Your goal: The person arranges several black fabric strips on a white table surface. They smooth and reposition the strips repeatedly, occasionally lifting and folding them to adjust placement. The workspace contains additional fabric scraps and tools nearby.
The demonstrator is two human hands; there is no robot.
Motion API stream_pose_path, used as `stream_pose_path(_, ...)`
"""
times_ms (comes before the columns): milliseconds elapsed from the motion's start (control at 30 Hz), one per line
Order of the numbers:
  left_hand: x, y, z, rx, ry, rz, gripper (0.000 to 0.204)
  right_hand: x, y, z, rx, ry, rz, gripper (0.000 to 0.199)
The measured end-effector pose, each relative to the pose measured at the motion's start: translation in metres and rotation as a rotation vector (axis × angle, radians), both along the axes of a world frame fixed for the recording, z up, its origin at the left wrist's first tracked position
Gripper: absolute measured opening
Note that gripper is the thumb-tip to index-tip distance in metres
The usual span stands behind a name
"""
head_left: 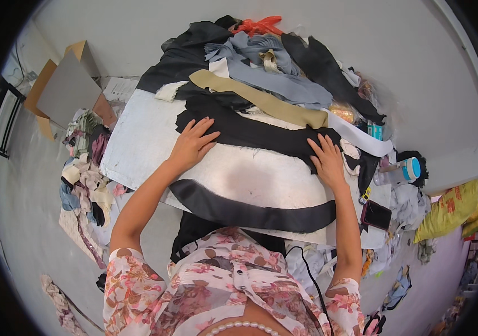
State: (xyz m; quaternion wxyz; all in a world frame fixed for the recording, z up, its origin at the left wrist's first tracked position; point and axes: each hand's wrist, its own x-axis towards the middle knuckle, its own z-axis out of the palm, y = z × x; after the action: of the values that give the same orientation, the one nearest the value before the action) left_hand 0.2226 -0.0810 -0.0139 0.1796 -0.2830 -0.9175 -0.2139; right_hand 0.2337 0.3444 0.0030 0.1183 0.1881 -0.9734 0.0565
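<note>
Nearest, at the lower edge of the frame: floral blouse sleeves (138, 285), forearms rising from them.

Black satin strip (250, 213), long and curved, lying across the near edge of the white worktop (138, 140), lower centre.

Left hand (192, 143), centre left: flat, fingers spread, pressing the left end of a black fabric strip (256, 133) that runs across the middle of the frame; gripping nothing.

Right hand (327, 159), centre right: flat, fingers spread, palm down on the right end of the same black fabric strip.

Beyond, upper centre: tan strip (261, 101), grey-blue cloth (278, 78), more black pieces, an orange-red scrap (258, 25) at the far top.

Right of the worktop: a clear bottle with a blue cap (398, 171), a dark phone (376, 214).

Left: a heap of mixed scraps (85, 162); cardboard sheets (65, 84) at upper left.
</note>
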Motion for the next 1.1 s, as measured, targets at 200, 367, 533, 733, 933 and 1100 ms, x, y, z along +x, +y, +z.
stream_pose_path(200,0.009,-0.010,0.007,0.118,-0.061,0.017,0.020,-0.008,-0.065,0.043,-0.523,0.134,0.072,0.007)
stream_pose_path(367,0.024,-0.027,0.007,0.217,0.086,0.150,0.012,-0.040,-0.172,0.045,-0.745,-0.220,0.233,0.009)
stream_pose_path(533,0.048,-0.049,0.015,0.279,0.119,0.262,0.010,-0.095,-0.249,0.017,-0.604,-0.221,0.149,0.020)
stream_pose_path(733,0.072,-0.067,0.007,0.431,0.093,0.434,0.010,-0.117,-0.275,-0.003,-0.315,-0.126,0.106,0.012)
stream_pose_path(933,0.058,-0.046,0.018,1.041,-0.272,0.459,0.017,-0.126,-0.270,-0.003,-0.391,-0.188,0.062,0.018)
stream_pose_path(1100,0.042,-0.020,0.022,1.206,-0.373,0.374,0.019,-0.121,-0.285,-0.006,-0.328,-0.096,0.093,0.017)
